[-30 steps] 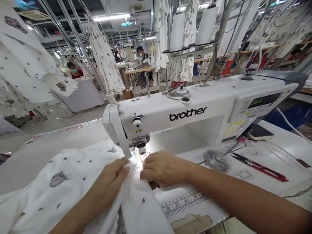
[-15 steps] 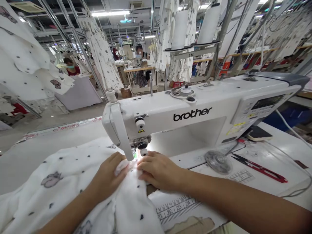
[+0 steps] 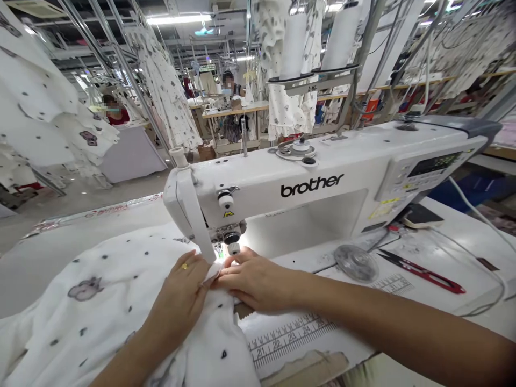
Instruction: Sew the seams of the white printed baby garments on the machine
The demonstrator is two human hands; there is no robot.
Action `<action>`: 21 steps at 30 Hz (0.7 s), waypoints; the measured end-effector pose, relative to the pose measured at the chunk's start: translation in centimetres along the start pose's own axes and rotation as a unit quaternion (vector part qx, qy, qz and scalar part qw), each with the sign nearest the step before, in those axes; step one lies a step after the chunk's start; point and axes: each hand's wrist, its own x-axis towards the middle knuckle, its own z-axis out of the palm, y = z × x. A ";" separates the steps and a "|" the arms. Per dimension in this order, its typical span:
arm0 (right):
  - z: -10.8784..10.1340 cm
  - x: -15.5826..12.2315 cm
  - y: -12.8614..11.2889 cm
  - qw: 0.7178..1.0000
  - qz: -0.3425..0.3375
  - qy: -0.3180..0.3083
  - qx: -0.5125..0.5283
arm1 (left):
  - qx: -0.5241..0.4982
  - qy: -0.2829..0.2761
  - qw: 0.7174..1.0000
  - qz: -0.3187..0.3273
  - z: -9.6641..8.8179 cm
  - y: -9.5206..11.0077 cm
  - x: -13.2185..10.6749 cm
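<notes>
A white printed fabric [image 3: 105,301] with small dark spots and grey animal shapes lies across the table, its edge under the needle of a white Brother sewing machine [image 3: 310,185]. My left hand [image 3: 183,293], with a gold ring, presses down on the fabric just left of the presser foot, fingers curled and pinching the cloth. My right hand [image 3: 252,279] lies on the fabric just right of the needle, fingers together and holding the edge down. The fingertips of both hands almost meet below the needle.
Red-handled thread snips [image 3: 423,271] and a round metal disc [image 3: 355,263] lie on the table to the right. A printed ruler strip [image 3: 290,336] runs along the table's front. Thread cones [image 3: 294,45] stand behind the machine. Garments hang overhead; other people sit at distant tables.
Both hands have slid forward with the fabric toward the needle, so the cloth edge now sits under the presser foot. The view has shifted slightly.
</notes>
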 end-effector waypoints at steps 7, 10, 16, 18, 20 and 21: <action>-0.4 -1.0 0.7 0.977 -0.152 -0.003 -0.152 | -0.115 -0.098 0.971 -0.184 -0.9 -1.0 -0.6; -0.1 -1.1 0.5 0.964 -0.202 -0.005 -0.175 | -0.131 -0.097 0.970 -0.179 -0.9 -1.0 -0.8; 1.1 -0.6 0.2 0.958 -0.170 0.020 -0.229 | -0.010 -0.035 0.999 0.037 -0.8 -1.2 -1.1; 0.9 -0.6 0.3 0.958 -0.181 0.030 -0.221 | 0.030 -0.041 0.993 0.107 -0.8 -1.2 -1.2; 0.5 -0.8 0.6 0.958 -0.192 0.047 -0.209 | 0.060 -0.060 0.986 0.143 -0.8 -0.8 -1.3; 0.3 -0.9 0.7 0.958 -0.195 0.049 -0.207 | 0.071 -0.064 0.984 0.150 -0.8 -0.6 -1.3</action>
